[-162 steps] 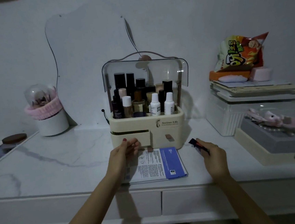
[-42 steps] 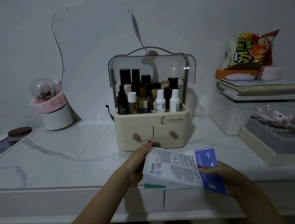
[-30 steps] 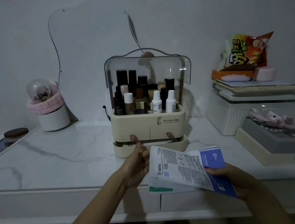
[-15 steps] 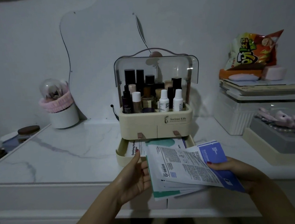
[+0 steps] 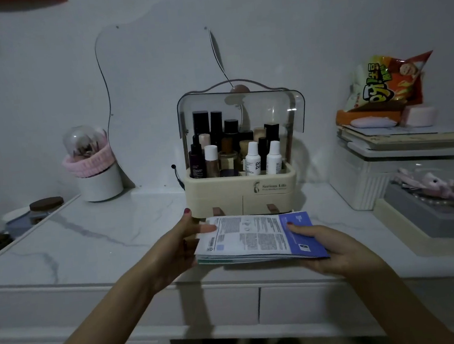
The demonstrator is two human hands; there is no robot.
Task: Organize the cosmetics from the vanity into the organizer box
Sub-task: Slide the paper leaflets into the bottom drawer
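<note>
A cream organizer box (image 5: 222,194) with a clear raised lid stands at the middle back of the marble vanity top (image 5: 94,238), full of upright bottles (image 5: 252,158). Just in front of it I hold a flat stack of sheet-mask packets (image 5: 253,238), white with a blue end. My right hand (image 5: 334,247) grips the stack's right end, thumb on top. My left hand (image 5: 177,247) holds the left end, thumb on top, index finger stretched toward the box. The stack hides the box's bottom drawer.
A white cup with a pink headband (image 5: 96,169) stands at the back left. A clear bin with books and a snack bag (image 5: 386,86) and a grey jewellery tray (image 5: 429,209) fill the right side. A jar with a brown lid (image 5: 45,207) sits far left.
My left hand pulled the box's bottom drawer out, then joined the right hand on the packets. The stack has levelled out and moved forward toward the box.
</note>
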